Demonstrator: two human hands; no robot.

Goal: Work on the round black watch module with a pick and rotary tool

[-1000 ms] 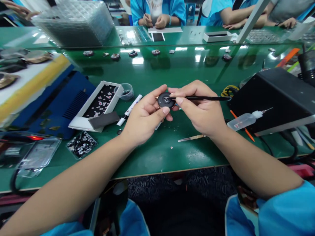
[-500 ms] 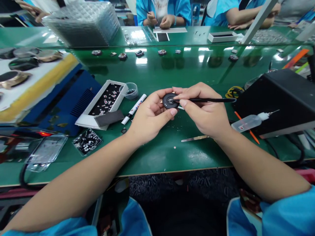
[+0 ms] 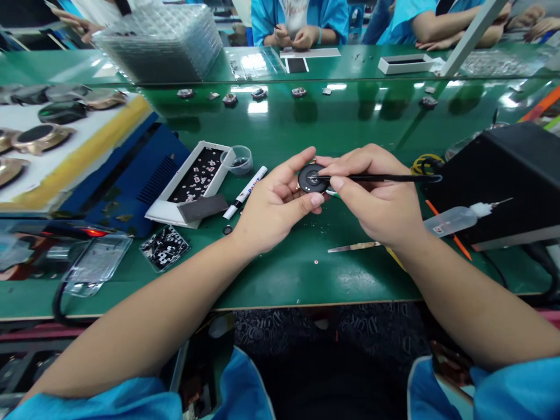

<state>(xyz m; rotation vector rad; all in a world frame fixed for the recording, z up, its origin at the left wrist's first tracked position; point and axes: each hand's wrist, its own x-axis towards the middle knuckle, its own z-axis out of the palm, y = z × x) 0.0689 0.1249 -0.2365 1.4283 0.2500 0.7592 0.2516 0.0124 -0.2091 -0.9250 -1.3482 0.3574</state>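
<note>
In my left hand I hold a round black watch case with gold-coloured edges, its back face toward me. My right hand grips black tweezers lying nearly level, their tip at the middle of the watch case. What the tip touches is too small to make out. Under the right wrist lies a thin blade-like tool. A white paint marker rests left of my left hand, near a small clear cup.
At left stand a white box of small parts, a clear tray of black pieces and a blue machine with watches on top. A black box and dropper bottle are at right. People sit opposite.
The whole scene has shifted slightly right in the view. My left index finger has lifted and straightened off the watch case's rim. The tweezers stay at its centre.
</note>
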